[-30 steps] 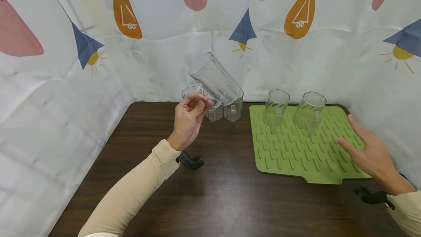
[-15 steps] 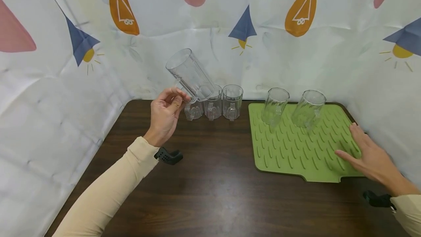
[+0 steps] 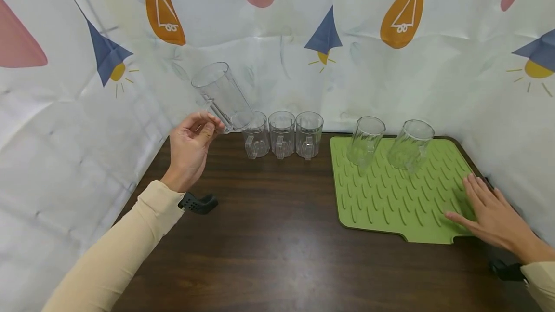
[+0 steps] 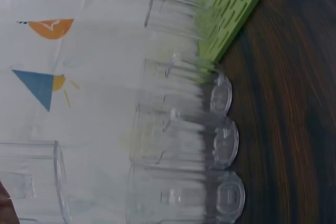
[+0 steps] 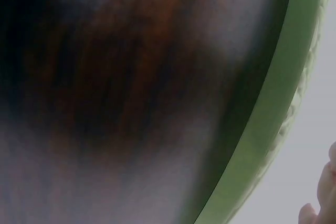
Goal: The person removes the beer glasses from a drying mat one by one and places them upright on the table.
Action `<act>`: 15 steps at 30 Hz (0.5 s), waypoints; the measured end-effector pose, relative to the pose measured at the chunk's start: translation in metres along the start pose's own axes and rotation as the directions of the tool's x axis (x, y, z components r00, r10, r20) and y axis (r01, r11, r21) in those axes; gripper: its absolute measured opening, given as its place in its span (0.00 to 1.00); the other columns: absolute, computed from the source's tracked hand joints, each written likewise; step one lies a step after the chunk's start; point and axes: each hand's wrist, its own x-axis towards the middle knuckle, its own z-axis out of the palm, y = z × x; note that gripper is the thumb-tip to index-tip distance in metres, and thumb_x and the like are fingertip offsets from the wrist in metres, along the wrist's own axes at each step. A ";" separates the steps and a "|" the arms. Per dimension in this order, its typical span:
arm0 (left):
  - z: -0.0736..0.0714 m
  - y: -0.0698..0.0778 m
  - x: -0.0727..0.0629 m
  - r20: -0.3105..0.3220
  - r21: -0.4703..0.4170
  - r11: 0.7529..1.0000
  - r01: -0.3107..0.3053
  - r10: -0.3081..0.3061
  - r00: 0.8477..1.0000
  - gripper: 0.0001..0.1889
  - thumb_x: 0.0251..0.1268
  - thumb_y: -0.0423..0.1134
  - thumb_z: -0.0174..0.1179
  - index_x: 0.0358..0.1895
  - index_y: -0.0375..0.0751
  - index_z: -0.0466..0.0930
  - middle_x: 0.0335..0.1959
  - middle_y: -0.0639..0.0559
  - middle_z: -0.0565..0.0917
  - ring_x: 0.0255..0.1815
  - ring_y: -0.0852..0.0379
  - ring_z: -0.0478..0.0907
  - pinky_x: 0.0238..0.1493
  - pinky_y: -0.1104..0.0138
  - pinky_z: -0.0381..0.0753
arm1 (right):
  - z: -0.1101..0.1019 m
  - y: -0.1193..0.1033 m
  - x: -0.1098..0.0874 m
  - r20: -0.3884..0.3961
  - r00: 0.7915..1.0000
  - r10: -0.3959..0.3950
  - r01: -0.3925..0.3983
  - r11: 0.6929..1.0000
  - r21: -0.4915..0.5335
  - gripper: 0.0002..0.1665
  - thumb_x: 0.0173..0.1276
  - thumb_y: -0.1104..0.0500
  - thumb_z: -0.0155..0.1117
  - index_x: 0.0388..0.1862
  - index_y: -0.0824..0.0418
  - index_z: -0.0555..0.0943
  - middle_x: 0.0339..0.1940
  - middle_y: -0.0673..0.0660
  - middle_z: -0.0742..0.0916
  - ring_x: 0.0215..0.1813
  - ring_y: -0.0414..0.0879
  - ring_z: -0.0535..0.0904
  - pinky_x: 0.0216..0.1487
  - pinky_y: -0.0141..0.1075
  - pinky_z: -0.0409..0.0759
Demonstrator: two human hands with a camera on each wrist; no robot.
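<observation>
My left hand (image 3: pixel 188 150) holds a clear glass mug (image 3: pixel 223 95) by its handle, raised above the table and tilted with its mouth up and to the left. Just right of it, three similar mugs (image 3: pixel 282 134) stand upright in a row along the back wall, handles toward me. In the left wrist view the held mug (image 4: pixel 31 182) shows at the lower left. My right hand (image 3: pixel 496 218), fingers extended and holding nothing, lies at the right edge of a green ridged drying mat (image 3: pixel 368 201); contact is hard to tell.
Two more glass mugs (image 3: pixel 366 141) are on the mat's back part, leaning a little in view. The dark wooden table (image 3: pixel 277 235) runs up to a white patterned cloth (image 3: pixel 282 28) at the back and sides.
My left hand has carried the mug leftward, from in front of the standing row to its left side. The right hand has shifted slightly down at the mat's edge, palm turning downward.
</observation>
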 end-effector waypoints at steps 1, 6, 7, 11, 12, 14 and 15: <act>-0.002 0.001 0.000 -0.006 0.007 1.000 -0.001 0.001 1.000 0.03 0.71 0.28 0.62 0.42 0.37 0.83 0.39 0.51 0.87 0.44 0.57 0.86 0.56 0.68 0.88 | 0.001 0.001 -0.001 0.007 1.000 -0.003 0.003 1.000 -0.009 0.68 0.72 0.34 0.63 0.85 0.68 0.34 0.85 0.74 0.40 0.87 0.66 0.27 0.83 0.65 0.19; -0.012 0.002 0.000 -0.038 0.059 0.998 0.004 -0.002 0.999 0.02 0.72 0.27 0.61 0.41 0.36 0.82 0.39 0.51 0.86 0.43 0.58 0.86 0.54 0.69 0.88 | 0.004 0.004 -0.004 0.067 0.998 0.011 -0.008 0.999 -0.032 0.69 0.71 0.31 0.63 0.85 0.68 0.35 0.84 0.76 0.41 0.86 0.67 0.27 0.81 0.64 0.15; -0.014 0.002 0.000 -0.045 0.074 0.997 0.007 -0.003 0.999 0.02 0.72 0.27 0.60 0.41 0.35 0.82 0.38 0.51 0.86 0.43 0.58 0.86 0.54 0.69 0.88 | 0.004 0.005 -0.004 0.087 0.996 0.015 -0.012 0.999 -0.032 0.69 0.71 0.31 0.62 0.85 0.68 0.34 0.84 0.76 0.40 0.86 0.69 0.27 0.80 0.64 0.13; -0.021 0.000 0.000 -0.072 0.132 0.991 0.016 -0.007 0.997 0.03 0.73 0.26 0.59 0.40 0.34 0.82 0.37 0.51 0.87 0.41 0.59 0.86 0.52 0.70 0.88 | 0.003 0.006 -0.003 0.166 0.985 0.036 -0.033 0.999 -0.020 0.68 0.73 0.29 0.58 0.84 0.69 0.32 0.83 0.77 0.38 0.85 0.71 0.26 0.79 0.67 0.13; -0.022 -0.001 0.000 -0.077 0.147 0.989 0.020 -0.009 0.997 0.03 0.73 0.25 0.59 0.40 0.34 0.81 0.37 0.52 0.87 0.41 0.59 0.86 0.51 0.71 0.88 | 0.003 0.007 -0.003 0.181 0.983 0.039 -0.036 0.999 -0.019 0.68 0.74 0.29 0.57 0.84 0.69 0.32 0.83 0.77 0.38 0.84 0.72 0.26 0.78 0.67 0.13; -0.026 -0.004 0.000 -0.086 0.178 0.984 0.027 -0.012 0.996 0.03 0.73 0.25 0.59 0.40 0.33 0.81 0.36 0.52 0.87 0.40 0.59 0.86 0.50 0.71 0.87 | 0.003 0.008 -0.002 0.205 0.978 0.041 -0.038 0.999 -0.018 0.68 0.74 0.28 0.56 0.84 0.69 0.31 0.83 0.77 0.37 0.84 0.72 0.25 0.78 0.67 0.12; -0.028 -0.005 0.000 -0.089 0.193 0.981 0.032 -0.015 0.996 0.03 0.73 0.25 0.59 0.40 0.32 0.81 0.36 0.52 0.87 0.40 0.60 0.86 0.49 0.72 0.87 | 0.003 0.009 -0.002 0.213 0.976 0.041 -0.038 0.999 -0.018 0.68 0.74 0.28 0.55 0.84 0.69 0.31 0.83 0.77 0.36 0.84 0.72 0.25 0.78 0.67 0.12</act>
